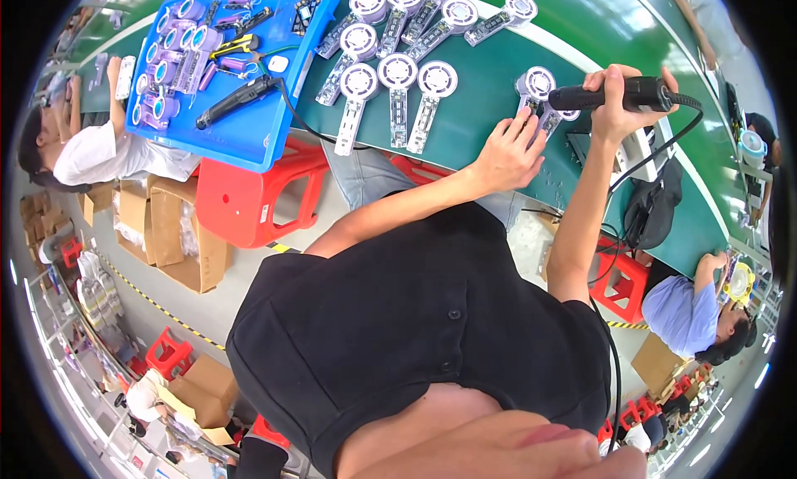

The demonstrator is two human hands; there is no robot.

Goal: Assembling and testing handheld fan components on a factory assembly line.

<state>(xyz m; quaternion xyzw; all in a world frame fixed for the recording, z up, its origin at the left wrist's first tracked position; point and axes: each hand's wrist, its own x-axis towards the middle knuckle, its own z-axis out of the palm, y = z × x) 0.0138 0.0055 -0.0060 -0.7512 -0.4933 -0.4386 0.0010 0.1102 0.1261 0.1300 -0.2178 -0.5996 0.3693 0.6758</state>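
Note:
A black electric screwdriver (573, 98) lies level in my right hand (613, 101), its fingers wrapped round the body and its front end toward the left. Under that end is a white-and-lilac handheld fan (566, 114), partly hidden, its handle slanting down left. The fingers of my left hand (510, 153) are on this handle, thumb side toward me, apparently holding it against the green table. Another round-headed fan (539, 81) lies just behind, partly covered by my fingers. The screwdriver's tip and any screw cannot be made out.
Several handheld fans (398, 70) with exposed circuit boards lie on the green table (473, 79). At the left, a blue tray (261, 149) holds fan parts, yellow-handled pliers (236, 46) and another black screwdriver (235, 102). A black cord (699, 124) trails from my screwdriver. Co-workers sit on both sides.

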